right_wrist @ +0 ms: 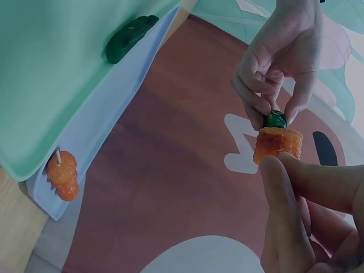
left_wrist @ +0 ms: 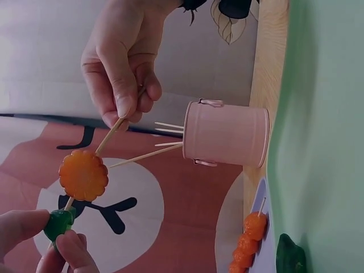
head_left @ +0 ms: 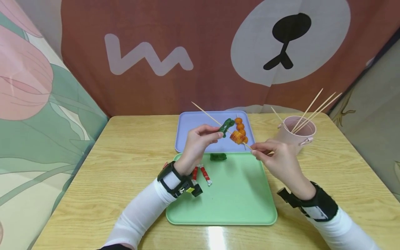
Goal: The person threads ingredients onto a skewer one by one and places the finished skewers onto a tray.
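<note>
- Sausages (head_left: 202, 174), red and wrapped, lie on the green tray (head_left: 237, 205) by the left wrist.
- Left hand (head_left: 196, 146) fingers pinch the green pepper piece (head_left: 226, 125); right hand (head_left: 275, 158) fingers pinch the bamboo skewer (head_left: 212, 119), which also carries a corn piece (head_left: 237, 137).
- Beyond: purple tray (head_left: 193, 132) holding an orange skewer (head_left: 240, 125), pink cup (head_left: 297, 133) of sticks on the counter (head_left: 125, 156).

No legible txt, brand or nr in any view. Backdrop cloth (head_left: 200, 52) has only a white zigzag mark (head_left: 147, 57) and a bear-face graphic (head_left: 289, 38), no letters. Yellow tag on the left wrist strap (head_left: 189, 190) too small to read.
</note>
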The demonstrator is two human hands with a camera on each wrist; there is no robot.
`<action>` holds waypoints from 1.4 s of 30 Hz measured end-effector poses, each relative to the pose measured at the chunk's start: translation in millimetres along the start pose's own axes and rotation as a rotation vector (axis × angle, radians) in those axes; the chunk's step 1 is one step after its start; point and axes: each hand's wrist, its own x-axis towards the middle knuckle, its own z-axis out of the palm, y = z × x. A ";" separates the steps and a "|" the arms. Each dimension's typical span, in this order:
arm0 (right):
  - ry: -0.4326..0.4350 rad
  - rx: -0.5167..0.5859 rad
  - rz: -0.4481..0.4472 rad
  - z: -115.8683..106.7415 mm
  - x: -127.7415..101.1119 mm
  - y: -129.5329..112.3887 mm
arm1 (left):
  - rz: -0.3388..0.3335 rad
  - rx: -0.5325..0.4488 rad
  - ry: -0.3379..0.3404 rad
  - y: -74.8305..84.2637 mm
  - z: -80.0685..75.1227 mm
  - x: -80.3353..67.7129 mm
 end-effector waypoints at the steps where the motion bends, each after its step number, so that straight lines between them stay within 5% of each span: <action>1: 0.002 0.001 -0.001 0.1 0.3 0.0 | 0.005 0.005 -0.010 0.3 -0.3 0.2; 8: 0.016 -0.008 0.021 -2.9 1.8 1.9 | 0.062 0.201 -0.120 4.6 -13.0 3.4; 14: 0.038 -0.043 0.037 -10.1 -2.3 10.5 | 0.072 0.654 -0.188 6.3 -29.6 15.6; 20: 0.035 -0.087 0.071 -18.8 -13.9 21.0 | 0.131 1.054 -0.341 -5.5 -41.6 24.0; 30: 0.034 -0.183 0.102 -27.9 -25.2 31.8 | 0.108 1.291 -0.539 -24.6 -31.2 17.5; 42: 0.025 -0.198 0.127 -28.9 -25.3 32.4 | 0.187 1.441 -0.556 -33.2 -21.7 15.5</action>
